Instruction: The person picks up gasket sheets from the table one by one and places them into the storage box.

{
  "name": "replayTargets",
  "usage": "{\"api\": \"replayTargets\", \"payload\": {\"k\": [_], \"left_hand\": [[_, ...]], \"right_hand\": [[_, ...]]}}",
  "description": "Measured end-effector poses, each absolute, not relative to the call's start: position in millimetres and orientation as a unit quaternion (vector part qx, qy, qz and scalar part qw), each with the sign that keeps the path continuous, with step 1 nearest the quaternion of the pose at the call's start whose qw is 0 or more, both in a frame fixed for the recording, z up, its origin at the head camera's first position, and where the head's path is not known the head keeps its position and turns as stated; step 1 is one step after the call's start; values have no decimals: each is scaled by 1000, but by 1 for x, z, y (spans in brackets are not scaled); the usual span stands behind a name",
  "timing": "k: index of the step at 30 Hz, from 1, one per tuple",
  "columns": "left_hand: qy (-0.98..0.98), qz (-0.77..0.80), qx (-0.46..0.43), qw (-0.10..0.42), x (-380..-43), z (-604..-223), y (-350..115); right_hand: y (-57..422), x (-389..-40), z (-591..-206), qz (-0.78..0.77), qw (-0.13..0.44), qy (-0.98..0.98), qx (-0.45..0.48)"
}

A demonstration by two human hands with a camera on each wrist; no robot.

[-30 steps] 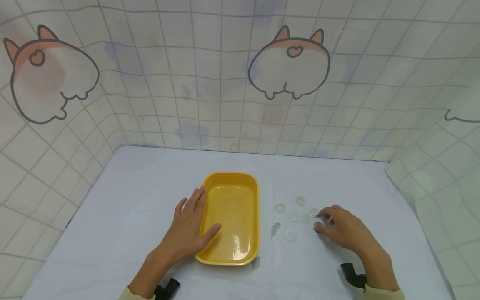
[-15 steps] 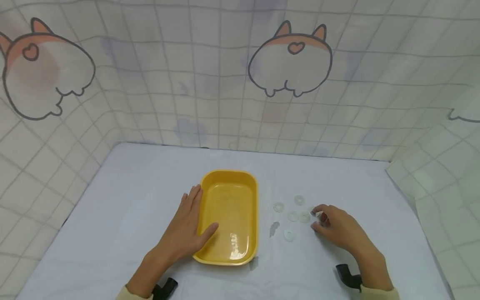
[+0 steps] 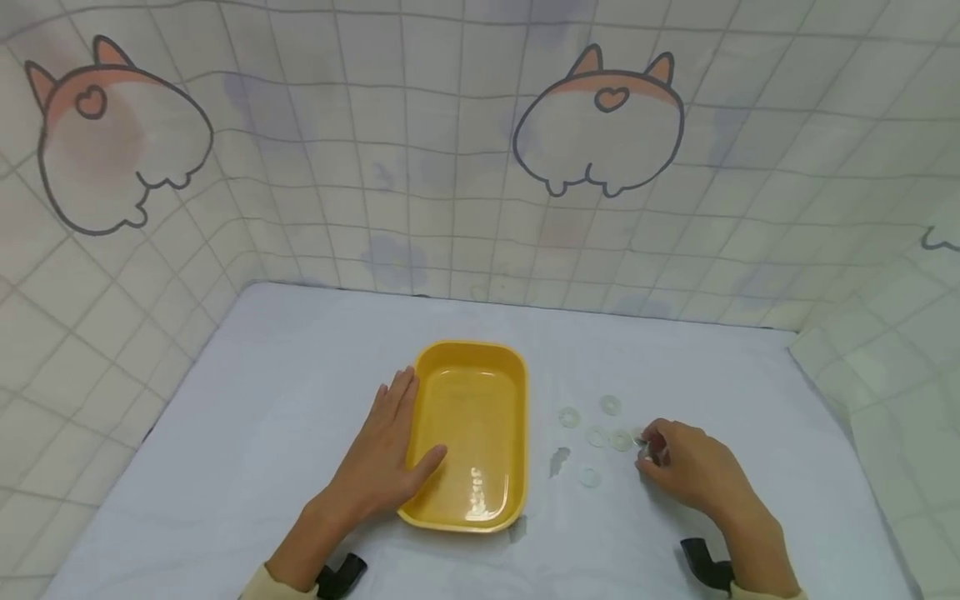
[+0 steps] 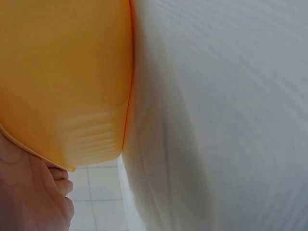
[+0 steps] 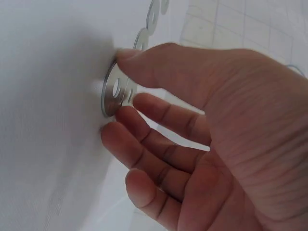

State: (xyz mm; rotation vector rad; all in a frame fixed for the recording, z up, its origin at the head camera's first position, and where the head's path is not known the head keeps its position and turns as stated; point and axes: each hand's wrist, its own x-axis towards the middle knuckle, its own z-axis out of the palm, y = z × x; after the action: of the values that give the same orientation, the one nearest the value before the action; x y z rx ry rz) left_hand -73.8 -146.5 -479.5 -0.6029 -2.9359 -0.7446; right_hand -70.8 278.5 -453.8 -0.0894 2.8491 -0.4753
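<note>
My left hand (image 3: 378, 454) rests on the left rim of a yellow plastic tray (image 3: 468, 433), its fingers straight along the edge and its thumb reaching over the inside. Only part of that hand shows beside the tray's outer wall (image 4: 72, 72) in the left wrist view. To the right, my right hand (image 3: 693, 467) pinches a flat metal washer (image 5: 110, 102) between thumb and fingers; it stands tilted off the white cloth. Another washer (image 5: 141, 39) lies close behind the thumb. More pale washers, such as one at the front (image 3: 588, 477), lie between tray and hand.
A white cloth (image 3: 300, 358) covers the table. Grey patches (image 3: 559, 461) mark it near the tray. Patterned tile-print curtains (image 3: 450, 192) enclose the back and sides. Black curved pieces (image 3: 341, 575) sit at both wrists.
My right hand's fingers have closed together and now pinch a washer at the right of the group. The left hand stays on the tray's rim. The head view shifts slightly.
</note>
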Motion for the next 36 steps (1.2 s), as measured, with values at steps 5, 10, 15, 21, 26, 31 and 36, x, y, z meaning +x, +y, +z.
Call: {"api": "replayTargets", "payload": {"k": [5, 10, 15, 21, 26, 31, 36], "left_hand": [[-951, -240, -195, 10, -76, -480, -141], [-953, -233, -195, 17, -77, -480, -139], [-953, -232, -193, 20, -77, -479, -141], [-955, -231, -188, 17, -78, -477, -147], [-953, -235, -190, 13, -80, -476, -146], [-955, -225, -191, 19, -79, -475, -146], [-955, -229, -190, 18, -74, -476, -147]], "right_hand": [[282, -70, -454, -154, 125, 980, -13], [282, -67, -453, -160, 129, 979, 6], [277, -68, -449, -149, 135, 979, 25], [269, -72, -448, -132, 115, 984, 16], [267, -75, -445, -125, 125, 984, 21], [266, -70, -449, -139, 120, 983, 16], [263, -62, -451, -130, 112, 985, 10]]}}
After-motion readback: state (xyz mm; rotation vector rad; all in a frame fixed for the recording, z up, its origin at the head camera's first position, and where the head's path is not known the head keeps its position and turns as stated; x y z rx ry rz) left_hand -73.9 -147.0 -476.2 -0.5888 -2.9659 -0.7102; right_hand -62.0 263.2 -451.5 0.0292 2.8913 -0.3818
